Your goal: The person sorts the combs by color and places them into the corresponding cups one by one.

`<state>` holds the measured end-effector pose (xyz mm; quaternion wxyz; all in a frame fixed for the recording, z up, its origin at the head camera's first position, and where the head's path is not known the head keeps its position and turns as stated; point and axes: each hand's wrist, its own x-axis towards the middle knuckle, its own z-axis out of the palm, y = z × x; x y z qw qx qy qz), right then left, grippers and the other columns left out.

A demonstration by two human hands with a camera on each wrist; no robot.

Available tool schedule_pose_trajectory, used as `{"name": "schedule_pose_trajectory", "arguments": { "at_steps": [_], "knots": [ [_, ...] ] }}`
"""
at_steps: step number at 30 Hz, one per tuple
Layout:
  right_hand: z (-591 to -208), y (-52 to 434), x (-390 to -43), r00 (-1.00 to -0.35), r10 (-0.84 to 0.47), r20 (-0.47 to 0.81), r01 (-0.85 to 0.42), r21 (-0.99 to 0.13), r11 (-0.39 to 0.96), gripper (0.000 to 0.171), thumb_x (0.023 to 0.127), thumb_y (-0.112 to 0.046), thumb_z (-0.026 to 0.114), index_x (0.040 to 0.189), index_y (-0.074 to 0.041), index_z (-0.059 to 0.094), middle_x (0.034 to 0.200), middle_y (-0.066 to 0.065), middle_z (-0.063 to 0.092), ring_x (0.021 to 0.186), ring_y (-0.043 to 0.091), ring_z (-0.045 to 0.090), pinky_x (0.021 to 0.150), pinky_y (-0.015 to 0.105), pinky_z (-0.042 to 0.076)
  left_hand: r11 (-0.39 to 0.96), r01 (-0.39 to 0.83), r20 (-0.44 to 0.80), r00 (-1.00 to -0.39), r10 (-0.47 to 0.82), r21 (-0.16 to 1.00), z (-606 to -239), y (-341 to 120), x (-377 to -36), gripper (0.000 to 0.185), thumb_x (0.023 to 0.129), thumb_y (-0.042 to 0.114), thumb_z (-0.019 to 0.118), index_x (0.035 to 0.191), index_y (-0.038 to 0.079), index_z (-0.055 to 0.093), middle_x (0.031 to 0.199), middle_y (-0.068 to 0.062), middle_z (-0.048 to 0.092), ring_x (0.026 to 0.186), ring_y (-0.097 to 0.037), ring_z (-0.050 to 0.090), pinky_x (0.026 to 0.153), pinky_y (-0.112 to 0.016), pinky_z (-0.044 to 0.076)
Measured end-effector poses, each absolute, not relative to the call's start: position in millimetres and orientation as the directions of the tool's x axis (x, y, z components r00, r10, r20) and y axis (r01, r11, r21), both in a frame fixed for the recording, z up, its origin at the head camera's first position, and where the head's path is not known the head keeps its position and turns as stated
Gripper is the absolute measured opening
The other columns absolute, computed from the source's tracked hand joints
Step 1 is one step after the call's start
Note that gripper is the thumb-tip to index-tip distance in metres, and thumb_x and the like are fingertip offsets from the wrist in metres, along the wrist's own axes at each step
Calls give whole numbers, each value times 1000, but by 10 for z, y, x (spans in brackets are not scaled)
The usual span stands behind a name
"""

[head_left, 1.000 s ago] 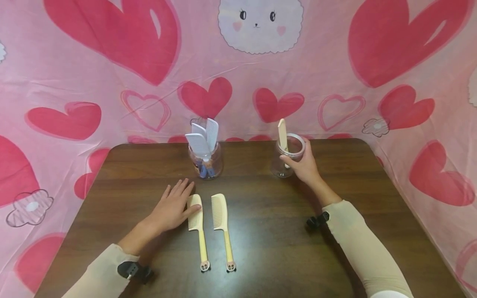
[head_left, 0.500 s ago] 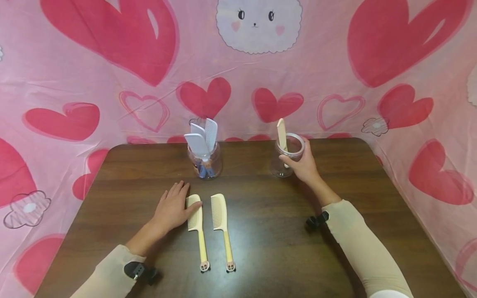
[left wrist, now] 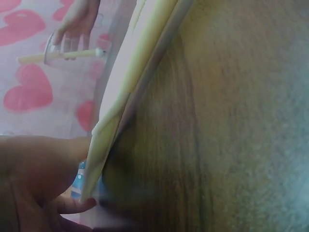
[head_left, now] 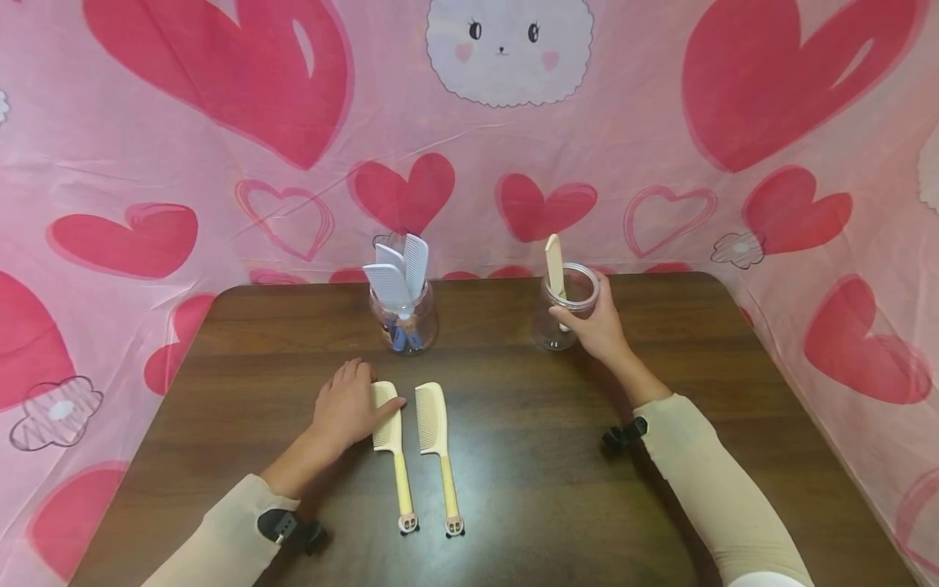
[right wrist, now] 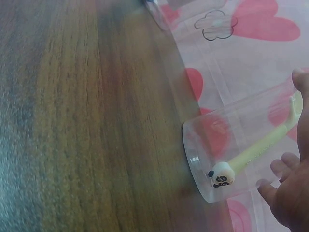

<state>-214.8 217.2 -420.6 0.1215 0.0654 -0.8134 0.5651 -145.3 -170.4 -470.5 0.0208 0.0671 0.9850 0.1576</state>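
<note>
My left hand (head_left: 345, 408) pinches the toothed end of a pale yellow comb (head_left: 402, 481), its thumb lying across the top and the fingers at the teeth side. In the left wrist view this comb (left wrist: 145, 53) slants up from the fingertips, close over the table. Beside it lies a matching yellow comb (head_left: 443, 465) with a small panda-like head on its handle end. My right hand (head_left: 597, 326) grips a clear jar (head_left: 550, 330) near its rim. One pale yellow comb (head_left: 555, 265) stands in that jar; its panda end (right wrist: 223, 174) rests near the bottom.
Another clear jar (head_left: 425, 330) stands at the back left of the brown wooden table (head_left: 528, 473), holding several pale blue combs (head_left: 392, 285) teeth end up. A pink cloth (head_left: 469, 204) with red hearts hangs behind the table.
My left hand has moved slightly right and its fingers have drawn in around the comb. That comb has shifted a little to the right. My right hand and its jar stay put.
</note>
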Motion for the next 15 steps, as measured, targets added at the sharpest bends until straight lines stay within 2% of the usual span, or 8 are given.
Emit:
{"name": "schedule_pose_trajectory", "arguments": {
  "at_steps": [5, 9, 12, 15],
  "knots": [
    [-4200, 2166, -2146, -962, 31, 273, -245, -903, 354, 78, 84, -1, 79, 145, 8, 33, 144, 28, 49, 134, 37, 44, 115, 52, 31, 944, 119, -31, -990, 135, 306, -4694, -1695, -1450, 63, 84, 52, 78, 107, -5, 62, 135, -33, 53, 127, -48, 48, 99, -65, 44],
    [-4208, 2170, -2150, -962, 28, 273, -247, -903, 351, 78, 84, -1, 80, 145, 8, 33, 144, 28, 49, 134, 37, 45, 114, 52, 31, 929, 135, -2, -989, 145, 346, -4681, -1720, -1465, 59, 81, 48, 81, 99, -4, 62, 117, -29, 59, 110, -45, 52, 87, -55, 49],
    [-4219, 2178, -2156, -962, 19, 274, -251, -906, 341, 78, 84, 0, 79, 146, 8, 32, 144, 28, 48, 134, 37, 44, 114, 52, 31, 879, 97, -34, -991, 128, 466, -4655, -1748, -1495, 52, 81, 41, 83, 97, -4, 61, 99, -19, 61, 93, -36, 53, 72, -43, 46],
    [-4226, 2187, -2163, -960, 12, 280, -260, -906, 333, 79, 85, 0, 79, 146, 8, 31, 145, 28, 47, 135, 38, 44, 114, 51, 31, 782, -4, -140, -984, 107, 624, -4636, -1777, -1532, 44, 86, 32, 81, 101, -3, 60, 88, -13, 61, 81, -27, 55, 65, -35, 46]
  ]
}}
